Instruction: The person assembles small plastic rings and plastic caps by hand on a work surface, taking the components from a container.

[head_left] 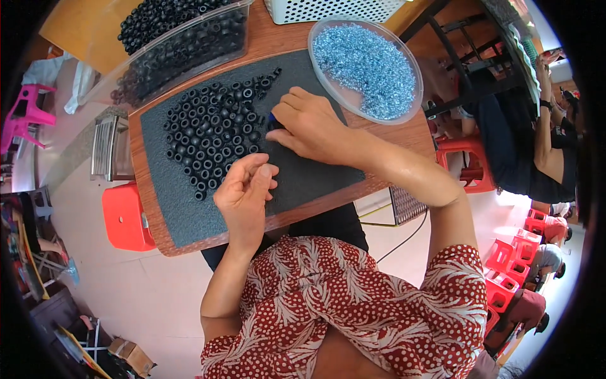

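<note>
Small round black parts with a hole in the middle [211, 129] lie in a loose group on a dark grey mat [303, 189]. At the lower right edge of the group is my left hand [243, 189], its fingers curled in toward the thumb; whatever they pinch is hidden. My right hand [309, 123] rests over the mat just right of the parts, knuckles up and fingers bent under. A bit of something dark blue [272, 118] shows between its thumb and fingers, too small to name. The two hands are a short way apart.
A clear bin [183, 54] full of black parts stands at the far left of the wooden table [142, 183]. A round clear tub [416, 95] of shiny light-blue pieces sits at the far right. Behind is a white perforated basket [334, 11]. Red stools [126, 218] and other people surround the table.
</note>
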### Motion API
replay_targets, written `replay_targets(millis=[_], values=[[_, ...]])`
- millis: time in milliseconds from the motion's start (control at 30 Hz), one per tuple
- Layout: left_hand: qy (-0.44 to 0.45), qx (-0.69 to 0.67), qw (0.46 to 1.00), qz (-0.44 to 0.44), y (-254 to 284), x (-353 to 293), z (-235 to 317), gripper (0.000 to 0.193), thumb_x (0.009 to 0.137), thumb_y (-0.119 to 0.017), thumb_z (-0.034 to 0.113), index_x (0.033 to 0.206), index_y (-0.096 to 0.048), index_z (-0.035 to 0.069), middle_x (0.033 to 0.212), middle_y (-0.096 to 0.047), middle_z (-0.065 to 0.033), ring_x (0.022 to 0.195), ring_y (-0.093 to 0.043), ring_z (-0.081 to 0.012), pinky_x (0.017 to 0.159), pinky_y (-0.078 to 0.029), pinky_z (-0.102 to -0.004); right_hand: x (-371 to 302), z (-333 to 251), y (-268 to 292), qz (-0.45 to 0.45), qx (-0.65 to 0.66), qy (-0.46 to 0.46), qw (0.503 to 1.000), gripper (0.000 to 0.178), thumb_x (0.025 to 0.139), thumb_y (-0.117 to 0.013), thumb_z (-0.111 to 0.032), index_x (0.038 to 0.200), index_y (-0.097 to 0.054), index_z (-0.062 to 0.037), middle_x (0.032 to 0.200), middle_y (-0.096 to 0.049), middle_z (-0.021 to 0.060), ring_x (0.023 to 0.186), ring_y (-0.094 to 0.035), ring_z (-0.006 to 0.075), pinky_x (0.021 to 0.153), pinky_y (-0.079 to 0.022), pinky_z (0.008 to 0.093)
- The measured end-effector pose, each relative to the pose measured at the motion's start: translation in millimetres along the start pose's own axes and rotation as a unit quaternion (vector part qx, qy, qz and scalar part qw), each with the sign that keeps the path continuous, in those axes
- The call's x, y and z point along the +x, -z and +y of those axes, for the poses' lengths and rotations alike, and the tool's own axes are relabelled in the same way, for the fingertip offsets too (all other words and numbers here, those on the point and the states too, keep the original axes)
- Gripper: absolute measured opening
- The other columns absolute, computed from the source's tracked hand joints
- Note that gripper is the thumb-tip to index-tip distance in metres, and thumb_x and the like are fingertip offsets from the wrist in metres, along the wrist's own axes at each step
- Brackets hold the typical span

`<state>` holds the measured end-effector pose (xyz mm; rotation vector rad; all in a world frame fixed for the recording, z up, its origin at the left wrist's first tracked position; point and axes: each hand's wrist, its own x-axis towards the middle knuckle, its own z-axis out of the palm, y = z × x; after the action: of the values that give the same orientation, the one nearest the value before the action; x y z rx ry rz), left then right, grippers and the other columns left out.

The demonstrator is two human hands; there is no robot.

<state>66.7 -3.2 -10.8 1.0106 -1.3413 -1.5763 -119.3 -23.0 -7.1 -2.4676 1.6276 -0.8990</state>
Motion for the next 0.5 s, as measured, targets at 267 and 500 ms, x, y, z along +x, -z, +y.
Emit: replay_targets(millis=[267, 500], values=[[0.127, -0.169, 0.977, -0.015, -7.3, 12.0, 5.7, 0.022, 0.091, -0.053, 0.012, 0.103, -0.057, -0.006, 0.083, -0.063, -0.0105, 0.065, -0.059, -0.0164, 0.057, -0.047, -0.0263, -21.9, -22.4, 21.8, 0.073, 0.084, 0.053, 0.992, 0.030, 0.062, -0.075, -0.015, 0.079, -0.054, -0.0006, 0.072, -0.050, 0.0095, 0.064, -0.047, 0.0270, 0.053, -0.041, 0.0342], [0.153, -0.306, 0.938, -0.053, -18.0, 9.0, 4.5, 0.023, 0.087, -0.058, 0.008, 0.104, -0.055, -0.007, 0.087, -0.063, -0.0105, 0.070, -0.060, -0.0171, 0.061, -0.046, -0.0265, -38.6, -33.2, 27.1, 0.121, 0.033, 0.054, 0.991, 0.030, 0.060, -0.074, -0.015, 0.082, -0.058, -0.0006, 0.070, -0.049, 0.0068, 0.063, -0.048, 0.0226, 0.051, -0.041, 0.0311]])
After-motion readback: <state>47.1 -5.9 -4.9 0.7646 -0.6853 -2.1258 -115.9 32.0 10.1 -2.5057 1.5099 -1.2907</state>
